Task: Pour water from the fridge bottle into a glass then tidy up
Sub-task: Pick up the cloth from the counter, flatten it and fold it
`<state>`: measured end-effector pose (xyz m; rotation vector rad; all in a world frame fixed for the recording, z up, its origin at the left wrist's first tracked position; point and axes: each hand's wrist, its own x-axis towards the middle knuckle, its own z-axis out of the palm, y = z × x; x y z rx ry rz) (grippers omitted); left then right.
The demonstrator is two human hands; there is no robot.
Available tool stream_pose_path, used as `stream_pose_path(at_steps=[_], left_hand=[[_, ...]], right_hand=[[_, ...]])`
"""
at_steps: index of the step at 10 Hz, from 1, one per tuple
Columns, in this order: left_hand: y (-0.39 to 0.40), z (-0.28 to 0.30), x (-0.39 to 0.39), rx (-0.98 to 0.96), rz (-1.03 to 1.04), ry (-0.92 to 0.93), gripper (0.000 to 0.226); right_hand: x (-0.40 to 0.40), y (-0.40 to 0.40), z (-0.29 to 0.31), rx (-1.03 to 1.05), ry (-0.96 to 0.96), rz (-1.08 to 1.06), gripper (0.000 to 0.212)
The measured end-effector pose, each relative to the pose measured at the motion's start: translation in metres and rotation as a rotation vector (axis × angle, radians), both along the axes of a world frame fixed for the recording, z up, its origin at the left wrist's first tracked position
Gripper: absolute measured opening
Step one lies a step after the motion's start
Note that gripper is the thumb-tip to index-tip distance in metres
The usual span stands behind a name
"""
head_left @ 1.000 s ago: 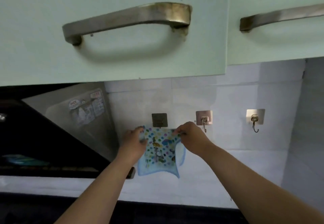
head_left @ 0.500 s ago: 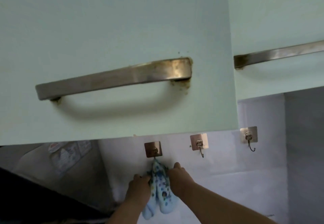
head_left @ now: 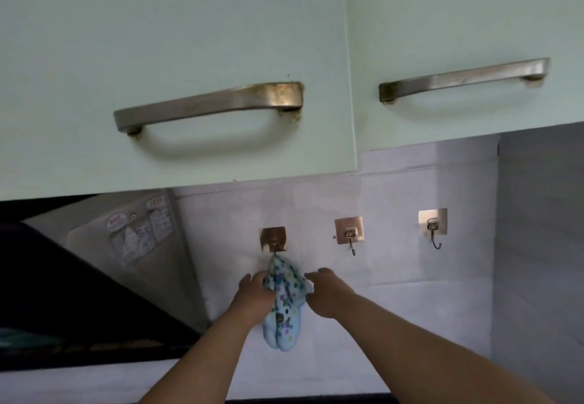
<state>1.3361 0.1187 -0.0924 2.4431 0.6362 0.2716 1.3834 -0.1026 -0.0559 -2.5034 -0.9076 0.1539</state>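
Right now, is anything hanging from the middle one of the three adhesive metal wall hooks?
No, the middle hook is bare; the blue dotted cloth hangs from the leftmost hook.

Spotted blue cloth bunched on leftmost hook

At twelve o'clock from your hands, the cupboard doors were pale mint green; their two handles were dull brushed steel with brownish rust staining at the ends; the cloth hanging at six o'clock of the leftmost hook plate was light blue, scattered with dots in blue, green, yellow and purple; that plate looked coppery, the one at its three o'clock pinkish, the farthest pale silver; the wall tiles were greyish white; at nine o'clock the extractor hood was black.
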Motion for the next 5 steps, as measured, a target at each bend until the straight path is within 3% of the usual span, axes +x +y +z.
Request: stream_pose_path(at_steps=[2, 5], left_hand=[[-0.068, 0.054, -0.048, 0.059, -0.014, -0.099, 0.039], [-0.160, 0.089, -0.100, 0.152, -0.107, -0.232, 0.042]], right_hand=[[-0.023, -0.036, 0.037, 0.125, 0.012, -0.050, 0.065], [-0.056, -0.111, 0.053, 0.205, -0.074, -0.150, 0.064]])
